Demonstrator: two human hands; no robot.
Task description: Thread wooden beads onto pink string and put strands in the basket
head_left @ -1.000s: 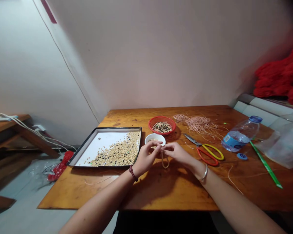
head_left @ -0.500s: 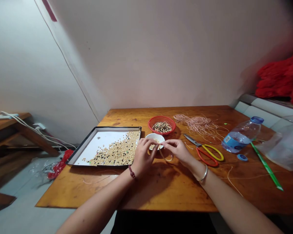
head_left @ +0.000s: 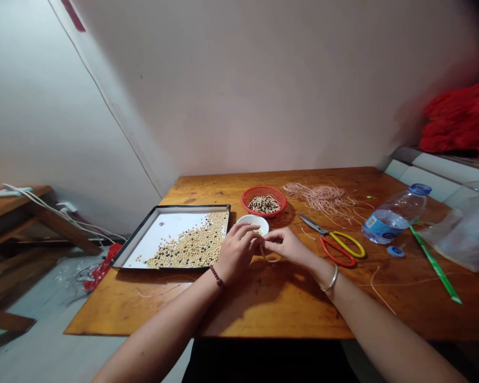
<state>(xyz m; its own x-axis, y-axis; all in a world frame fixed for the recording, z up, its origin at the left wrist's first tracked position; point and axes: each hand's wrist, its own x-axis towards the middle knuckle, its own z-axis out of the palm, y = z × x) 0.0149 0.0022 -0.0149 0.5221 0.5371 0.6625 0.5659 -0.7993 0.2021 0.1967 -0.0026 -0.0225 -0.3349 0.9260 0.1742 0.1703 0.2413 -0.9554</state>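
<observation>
My left hand (head_left: pixel 235 252) and my right hand (head_left: pixel 288 246) meet fingertip to fingertip just in front of a small white bowl (head_left: pixel 254 223) of beads. Both pinch a thin cord strung with pale beads (head_left: pixel 272 258) that hangs in a small loop below the fingers onto the wooden table (head_left: pixel 271 303). The left wrist wears a dark red bead bracelet, the right a silver bangle. A black-rimmed tray (head_left: pixel 159 234) spread with tan beads lies to the left.
A red bowl of mixed beads (head_left: pixel 264 200) stands behind the white bowl. Pink cord (head_left: pixel 321 197), red-and-yellow scissors (head_left: pixel 337 246), a lying water bottle (head_left: pixel 395 219), its blue cap (head_left: pixel 395 251), a green stick (head_left: pixel 435 266) and a plastic bag (head_left: pixel 467 234) fill the right side.
Both hands shifted slightly towards the white bowl, parted a little half a second ago, and have come back together. The bead loop hangs shorter and lies lower on the table.
</observation>
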